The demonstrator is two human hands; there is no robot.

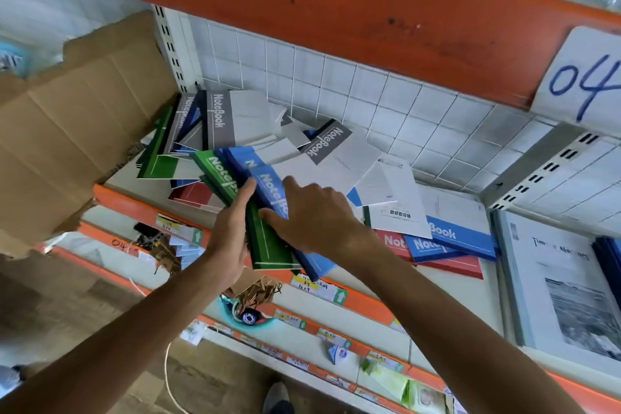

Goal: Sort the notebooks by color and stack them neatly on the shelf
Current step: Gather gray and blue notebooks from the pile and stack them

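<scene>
Head view, looking down at a messy heap of notebooks [268, 151] on the white shelf [369, 282] with the orange front edge. Green, blue, red and gray covers all mixed up, some flat, some leaning against the cardboard box [74, 131] on the left side. To do this step well: keep the green notebook [265, 242] and the blue notebook [272, 191] apart, pull out one color at a time, slide slowly so the heap does not spill over the front edge, then square up the edges before laying down a stack. Best guess: sorting only just begun, since no neat pile of one color shows yet. Left hand [232, 235] reaching up from below, thumb pointing up along the green cover, palm against its side, seems to be holding the green notebook, with the fingers hidden behind it, so cannot say for sure how tight. Right hand [312, 208] coming in from the right with the arm stretched long, palm down on the blue notebook, first finger out straight, thumb tucked at the book's edge next to the green one, fingers bent a little and pressing, not wrapped around. Both notebooks sticking out past the front edge of the shelf, touching each other. More blue and red notebooks [447, 245] lying flat to the right, close to a tall gray book [564, 282] leaning at the far right.
</scene>
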